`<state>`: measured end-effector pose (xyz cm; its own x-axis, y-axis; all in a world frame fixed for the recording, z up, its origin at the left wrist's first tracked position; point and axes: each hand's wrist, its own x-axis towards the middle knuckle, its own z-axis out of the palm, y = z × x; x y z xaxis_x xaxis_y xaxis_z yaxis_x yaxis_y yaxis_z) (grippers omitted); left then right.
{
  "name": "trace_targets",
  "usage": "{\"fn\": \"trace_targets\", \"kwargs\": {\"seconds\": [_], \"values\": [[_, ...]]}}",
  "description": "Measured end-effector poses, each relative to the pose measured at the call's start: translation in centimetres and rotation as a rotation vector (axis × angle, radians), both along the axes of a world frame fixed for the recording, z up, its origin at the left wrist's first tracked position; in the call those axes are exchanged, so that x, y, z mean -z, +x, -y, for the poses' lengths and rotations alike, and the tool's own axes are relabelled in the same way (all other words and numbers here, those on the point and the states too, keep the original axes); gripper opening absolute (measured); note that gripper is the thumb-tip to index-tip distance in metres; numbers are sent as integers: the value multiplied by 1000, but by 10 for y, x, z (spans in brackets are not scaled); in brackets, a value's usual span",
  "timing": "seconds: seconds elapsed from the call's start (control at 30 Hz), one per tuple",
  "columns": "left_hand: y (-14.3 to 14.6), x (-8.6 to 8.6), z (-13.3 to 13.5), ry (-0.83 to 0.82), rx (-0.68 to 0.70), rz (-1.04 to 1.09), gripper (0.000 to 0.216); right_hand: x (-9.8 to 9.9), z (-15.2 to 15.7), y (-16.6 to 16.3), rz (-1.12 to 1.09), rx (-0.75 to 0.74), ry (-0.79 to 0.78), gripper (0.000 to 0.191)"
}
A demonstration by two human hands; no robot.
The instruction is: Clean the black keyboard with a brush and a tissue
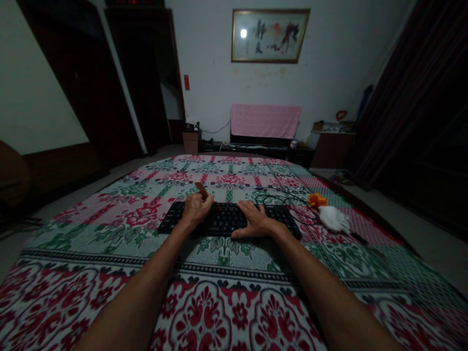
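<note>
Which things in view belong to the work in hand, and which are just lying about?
Apparently in use:
Black rectangular keyboard, under the right hand
Brown stick-like tool, held in the left hand

Apparently just lying about:
Small orange crumpled object
White, rounded, soft-looking bundle
Pink rectangular cloth, draped near the far wall

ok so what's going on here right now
A person's left hand grips a brown stick-like tool over a black computer keyboard; its working end is hard to make out. The right hand rests spread on the keyboard, which lies on a floral cloth. A white bundle sits off to the right.
</note>
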<state>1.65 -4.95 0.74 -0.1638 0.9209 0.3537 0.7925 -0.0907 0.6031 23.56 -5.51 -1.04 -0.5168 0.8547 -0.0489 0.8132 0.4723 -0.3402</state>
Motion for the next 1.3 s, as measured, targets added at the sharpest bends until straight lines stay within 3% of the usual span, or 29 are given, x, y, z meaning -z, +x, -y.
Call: {"fn": "trace_targets", "kwargs": {"seconds": [0.27, 0.4, 0.6, 0.7, 0.93, 1.17, 1.3], "values": [[-15, 2, -5, 27, -100, 9, 37, 3, -2, 0, -6, -10, 19, 118], [-10, 3, -4, 3, -37, 126, 39, 2, -2, 0, 6, -5, 15, 117], [-17, 2, -4, 1, -90, -28, 35, 2, -2, 1, 7, -14, 15, 117], [-23, 0, -6, 15, -144, 7, 36, 4, -4, 2, 15, -12, 11, 119], [-22, 5, -8, -13, -44, 100, 36, 4, -4, 1, 34, -1, 23, 118], [-35, -1, -10, -4, -173, 67, 34, 2, -3, 1, 32, 1, 15, 116], [-31, -1, -10, -29, -116, 161, 34, 3, -4, 2, 32, -1, 14, 117]]}}
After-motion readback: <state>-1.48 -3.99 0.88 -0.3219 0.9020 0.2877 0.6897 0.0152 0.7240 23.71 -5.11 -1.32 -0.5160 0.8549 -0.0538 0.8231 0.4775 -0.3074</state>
